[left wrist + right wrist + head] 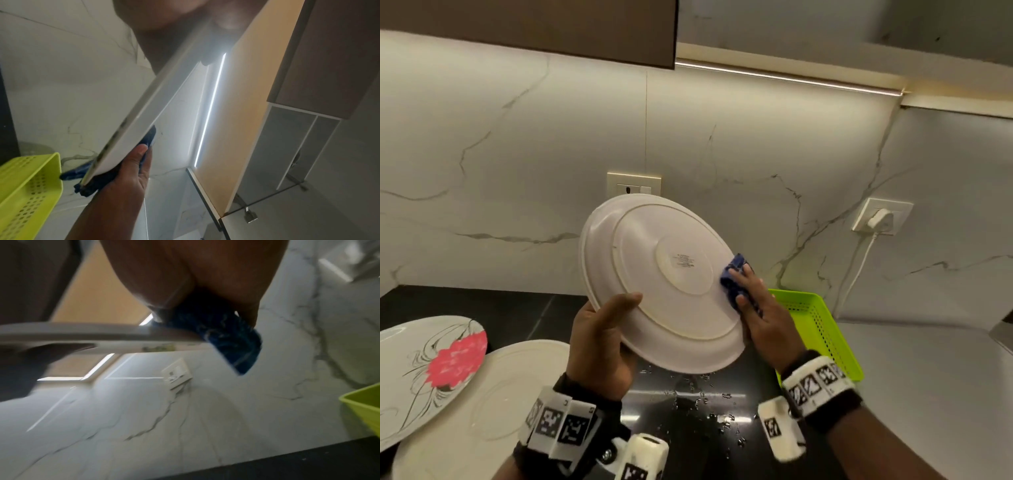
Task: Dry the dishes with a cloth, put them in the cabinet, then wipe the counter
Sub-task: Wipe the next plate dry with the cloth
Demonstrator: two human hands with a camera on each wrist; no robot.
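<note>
I hold a white plate [654,274] tilted above the counter, its underside facing me. My left hand [602,335] grips the lower left rim, thumb across the underside. My right hand [760,308] pinches a blue cloth [734,274] against the plate's right rim. In the left wrist view the cloth [150,138] wraps round the plate's edge [144,113], with the right hand [131,170] on both sides of it. The right wrist view, blurred, shows the cloth [232,340] folded over the rim [82,332] beneath the palm [195,272].
A plate with a pink flower [431,370] and a plain white plate [510,411] lie overlapping on the black counter [524,308] at the left. Water drops [702,404] spot the counter below the held plate. A green perforated basket [818,329] stands right. A brown wall cabinet [534,27] hangs overhead.
</note>
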